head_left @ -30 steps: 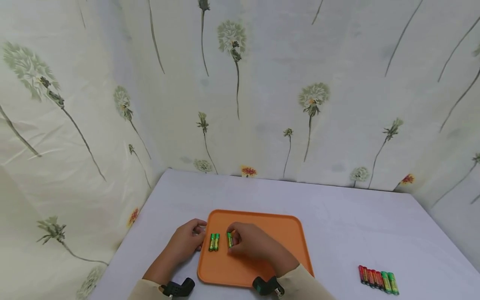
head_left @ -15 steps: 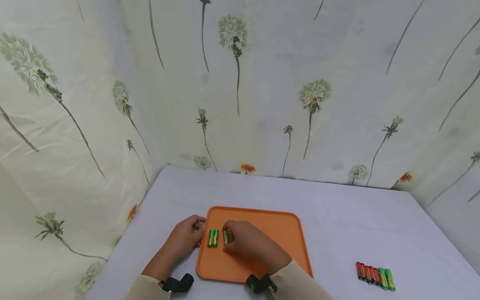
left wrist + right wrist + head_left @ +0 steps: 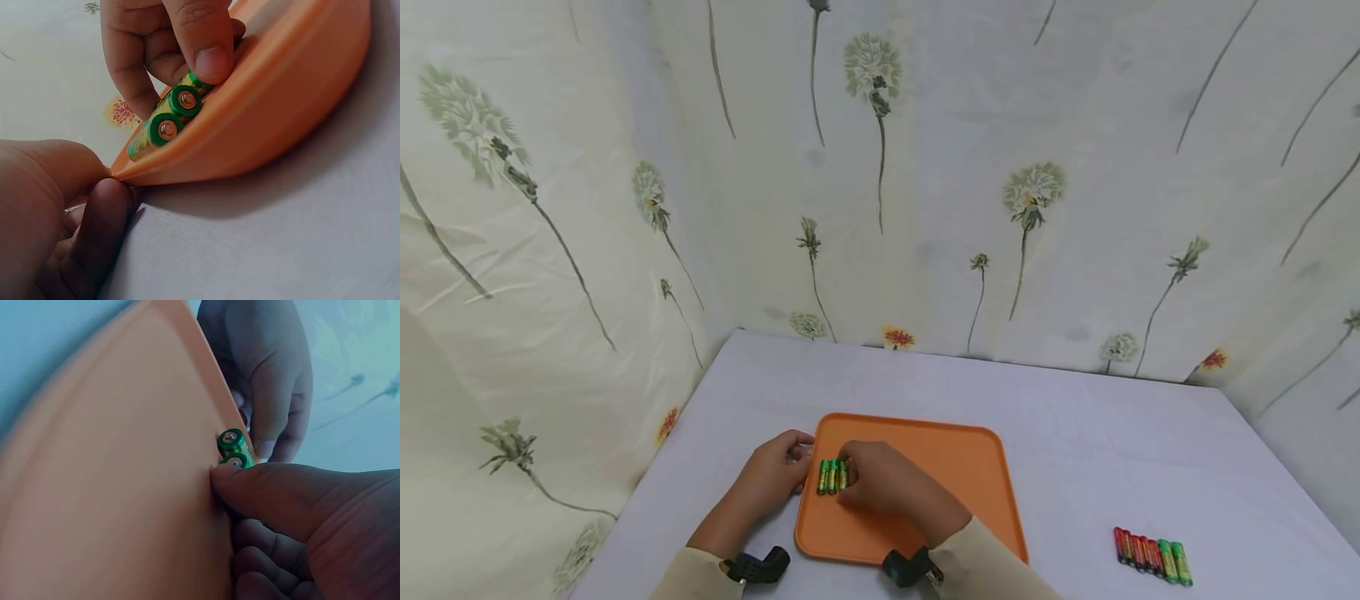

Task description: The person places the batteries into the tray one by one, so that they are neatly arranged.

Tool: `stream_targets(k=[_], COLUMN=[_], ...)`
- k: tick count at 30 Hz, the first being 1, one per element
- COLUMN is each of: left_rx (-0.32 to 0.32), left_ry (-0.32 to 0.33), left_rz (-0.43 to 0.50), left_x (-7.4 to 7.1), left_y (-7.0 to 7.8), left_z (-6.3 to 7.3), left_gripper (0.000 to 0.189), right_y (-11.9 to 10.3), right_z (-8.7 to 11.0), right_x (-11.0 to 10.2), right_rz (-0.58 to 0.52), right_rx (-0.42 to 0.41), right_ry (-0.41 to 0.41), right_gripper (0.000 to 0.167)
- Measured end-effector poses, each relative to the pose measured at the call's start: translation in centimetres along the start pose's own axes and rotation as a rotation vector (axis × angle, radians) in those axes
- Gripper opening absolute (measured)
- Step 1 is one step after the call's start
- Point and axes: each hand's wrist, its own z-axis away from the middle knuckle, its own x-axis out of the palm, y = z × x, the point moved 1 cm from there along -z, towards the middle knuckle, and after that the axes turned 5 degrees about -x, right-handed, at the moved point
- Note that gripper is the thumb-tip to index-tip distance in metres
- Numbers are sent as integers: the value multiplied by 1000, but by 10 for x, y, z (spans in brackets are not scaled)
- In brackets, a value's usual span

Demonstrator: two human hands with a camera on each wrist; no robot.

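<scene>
An orange tray (image 3: 955,454) lies on the white-covered table. Thumb and finger of my left hand (image 3: 771,473) pinch its left rim, as the left wrist view shows up close. Inside the tray near that rim, two green-and-gold batteries (image 3: 165,130) lie side by side, their button ends facing the same way. My right hand (image 3: 883,479) pinches a third green battery (image 3: 843,475) lengthwise, right beside those two. In the left wrist view my right thumb (image 3: 212,62) covers most of the held battery.
To the right of the tray, a row of several red batteries (image 3: 1138,552) and two green batteries (image 3: 1176,562) lies on the table (image 3: 1075,467). A flower-printed curtain (image 3: 925,167) hangs behind and at both sides.
My right hand has moved left across the tray with the green battery, bringing it up beside the other two. The left hand stays at the rim.
</scene>
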Motion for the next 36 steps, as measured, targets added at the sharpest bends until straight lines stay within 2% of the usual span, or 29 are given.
stream_targets(k=[8, 36], left_rx=[-7, -5], left_ry=[-8, 1], left_rz=[0, -5], left_x=[-1, 0], left_y=[0, 1], left_z=[0, 1], left_gripper=[28, 28], right_y=[-6, -7], right_z=[-1, -3], right_x=[2, 11], right_rz=[-20, 38], right_rx=[13, -10], right_ry=[6, 50], right_gripper=[47, 46])
